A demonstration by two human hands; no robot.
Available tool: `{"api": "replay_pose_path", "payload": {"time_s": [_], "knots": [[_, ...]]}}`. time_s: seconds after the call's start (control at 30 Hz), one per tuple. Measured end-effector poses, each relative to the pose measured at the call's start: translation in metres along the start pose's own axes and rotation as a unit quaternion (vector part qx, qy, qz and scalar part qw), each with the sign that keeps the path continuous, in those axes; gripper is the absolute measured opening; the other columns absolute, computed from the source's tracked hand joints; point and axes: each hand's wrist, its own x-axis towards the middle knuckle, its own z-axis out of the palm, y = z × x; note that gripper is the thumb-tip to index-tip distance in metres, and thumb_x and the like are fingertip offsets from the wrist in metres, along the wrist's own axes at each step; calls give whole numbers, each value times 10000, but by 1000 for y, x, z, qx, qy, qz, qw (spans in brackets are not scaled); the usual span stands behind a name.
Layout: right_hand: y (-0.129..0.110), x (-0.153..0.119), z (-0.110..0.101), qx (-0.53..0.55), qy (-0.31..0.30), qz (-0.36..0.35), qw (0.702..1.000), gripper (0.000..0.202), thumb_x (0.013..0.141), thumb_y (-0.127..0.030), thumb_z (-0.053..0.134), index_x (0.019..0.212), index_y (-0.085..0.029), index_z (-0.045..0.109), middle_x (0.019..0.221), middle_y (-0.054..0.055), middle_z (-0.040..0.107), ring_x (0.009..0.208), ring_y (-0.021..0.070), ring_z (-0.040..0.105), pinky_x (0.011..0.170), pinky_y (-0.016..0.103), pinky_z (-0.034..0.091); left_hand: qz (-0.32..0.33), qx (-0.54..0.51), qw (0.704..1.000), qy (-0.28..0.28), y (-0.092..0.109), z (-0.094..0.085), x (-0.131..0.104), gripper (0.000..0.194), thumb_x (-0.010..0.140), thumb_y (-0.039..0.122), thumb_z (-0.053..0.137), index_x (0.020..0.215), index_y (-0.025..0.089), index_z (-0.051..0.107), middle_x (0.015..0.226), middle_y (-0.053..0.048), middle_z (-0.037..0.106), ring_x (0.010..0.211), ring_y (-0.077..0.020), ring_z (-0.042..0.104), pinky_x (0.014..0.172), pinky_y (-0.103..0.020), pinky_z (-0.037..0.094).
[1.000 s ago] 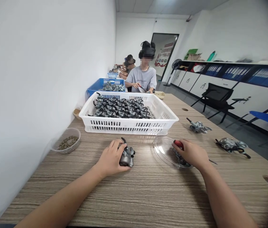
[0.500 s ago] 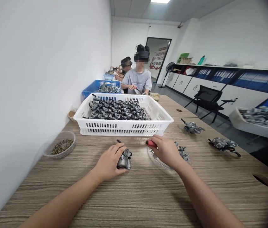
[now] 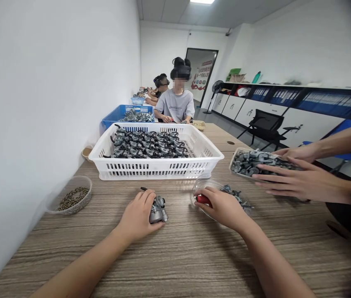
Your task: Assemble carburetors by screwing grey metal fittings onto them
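at lower centre, my left hand (image 3: 138,216) grips a carburetor (image 3: 159,210), its left side hidden under my palm. right of centre, my right hand (image 3: 223,207) holds a screwdriver (image 3: 204,199), mostly covered; a co-worker's arms (image 3: 346,139) are cut off at right.

The desk (image 3: 175,256) shows striped wood grain with a low satin sheen. The nearest fitting (image 3: 157,212) is dull, cast-looking metal, smoother at its round mouth. The red handle (image 3: 204,200) looks like smooth plastic; the dish (image 3: 199,187) is clear and glossy. The white crate (image 3: 162,168) is smooth moulded plastic, the tub (image 3: 84,203) translucent plastic, the screws (image 3: 73,198) brassy metal. The wall (image 3: 54,82) is matt, the co-worker's shirt (image 3: 177,103) cloth.
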Motion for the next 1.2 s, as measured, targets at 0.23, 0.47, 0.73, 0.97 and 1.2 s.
{"api": "replay_pose_path", "payload": {"time_s": [0.23,0.47,0.73,0.97,1.2], "knots": [[9,-7,-12,-21,29,22,999,247,1068,-356,488,1181,-292,698,1207,51,794,954,252,768,653,314,484,-26,23,999,-31,2,-12,-1,613,829,579,792,1279,255,531,1336,-112,655,1156,-347,685,942,-481,600],[27,-8,-17,-82,-30,72,994,209,962,-308,653,1107,-303,803,1211,50,815,1118,302,754,712,330,512,-23,31,999,-36,2,-13,-2,632,835,587,797,1295,263,508,1355,-107,645,1179,-352,690,964,-476,596],[10,16,-6,-87,-74,55,992,248,834,-311,819,1081,-318,834,1099,49,831,999,292,777,667,307,484,-27,32,998,-37,3,-12,-1,632,832,581,803,1293,261,512,1384,-112,636,1203,-364,688,981,-494,602],[-1,-5,-41,-100,-18,78,992,146,930,-291,688,1010,-236,796,1152,129,825,861,299,784,606,328,500,-41,38,998,-26,5,-14,-4,591,849,596,787,1241,248,515,1313,-116,665,1203,-366,670,944,-501,609],[-85,-13,-61,200,-71,-239,947,371,999,-167,607,1347,-256,704,1112,76,783,945,207,745,820,285,556,-97,-33,995,13,1,-10,-7,680,813,686,805,1243,253,504,1233,-120,713,1141,-378,719,899,-506,608]]}}
